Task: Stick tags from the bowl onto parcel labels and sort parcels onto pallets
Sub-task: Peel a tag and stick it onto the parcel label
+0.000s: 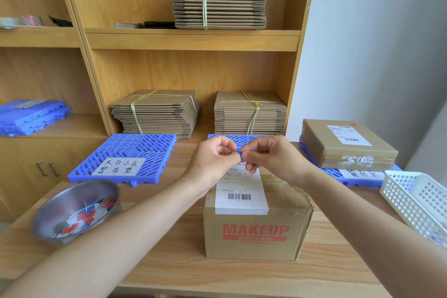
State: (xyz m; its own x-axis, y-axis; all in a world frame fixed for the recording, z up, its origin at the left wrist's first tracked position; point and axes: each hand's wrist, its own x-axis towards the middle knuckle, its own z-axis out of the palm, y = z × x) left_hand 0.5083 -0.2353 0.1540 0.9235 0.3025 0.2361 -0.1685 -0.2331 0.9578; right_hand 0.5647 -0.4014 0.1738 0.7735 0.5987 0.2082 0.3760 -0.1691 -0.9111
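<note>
A small blue tag (pixel 239 152) is pinched between my left hand (pixel 214 161) and my right hand (pixel 271 158), just above the far end of a brown "MAKEUP" parcel (pixel 256 232). The parcel carries a white label (pixel 242 195) with a barcode. A steel bowl (pixel 46 215) at front left holds several red, blue and white tags. A blue pallet (pixel 154 152) with a handwritten sign lies at left. A second blue pallet (pixel 239 138) lies behind my hands. A third pallet (pixel 362 178) at right bears a flat labelled parcel (pixel 343 145).
A white plastic basket (pixel 418 201) stands at the right edge of the wooden table (pixel 157 251). Bundles of flat cardboard (pixel 157 113) fill the wooden shelves behind. More blue pallets (pixel 31 116) are stacked on a left shelf.
</note>
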